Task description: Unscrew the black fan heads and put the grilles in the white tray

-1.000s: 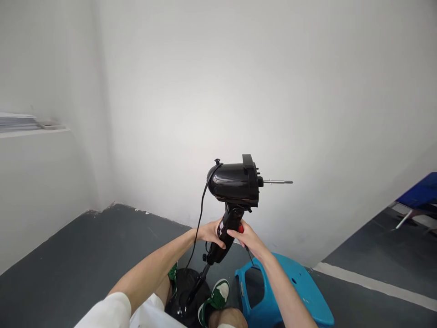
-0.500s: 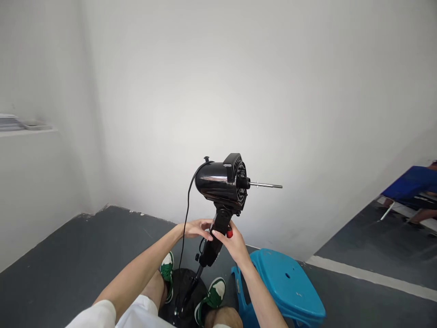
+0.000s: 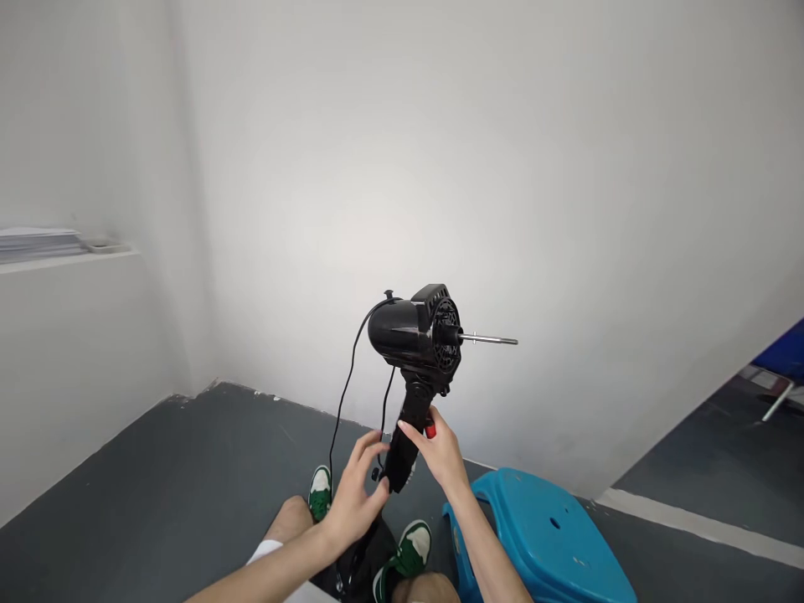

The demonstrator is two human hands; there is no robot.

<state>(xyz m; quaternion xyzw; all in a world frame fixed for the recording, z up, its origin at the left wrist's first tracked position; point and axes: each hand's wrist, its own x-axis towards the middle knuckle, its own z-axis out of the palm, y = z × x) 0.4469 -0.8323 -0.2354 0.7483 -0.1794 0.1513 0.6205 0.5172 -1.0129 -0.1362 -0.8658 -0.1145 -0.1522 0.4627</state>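
Clearly, a wide curve is formed by the fingers of the left hand (image 3: 353,504), thumb and forefinger being parted; they are held on the eight o'clock side of a fan's black neck (image 3: 405,440), and whether it is touched by their tips cannot be told. From about four o'clock, the neck is gripped by the right hand (image 3: 445,461), with the thumb laid against its front and the other fingers mostly hidden behind. Between that hand and the neck, a red-ended object (image 3: 430,429) is tucked, mostly covered.

At twelve o'clock, the neck is topped by a black motor housing (image 3: 395,328). Its slotted face is turned towards three o'clock, where a thin metal shaft (image 3: 493,339) is pointed outward. At its eleven o'clock, a small knob (image 3: 389,294) is carried, and a black cord (image 3: 347,383) is hung down past the left hand.

Below, at six to seven o'clock, a dark base (image 3: 380,544) is partly hidden and is flanked by green-and-white shoes (image 3: 320,494). Towards four o'clock, a blue stool (image 3: 553,532) is set on the grey floor (image 3: 239,456), partly overlapped by the right forearm. Near ten o'clock, papers (image 3: 41,244) are stacked on a ledge (image 3: 69,266).
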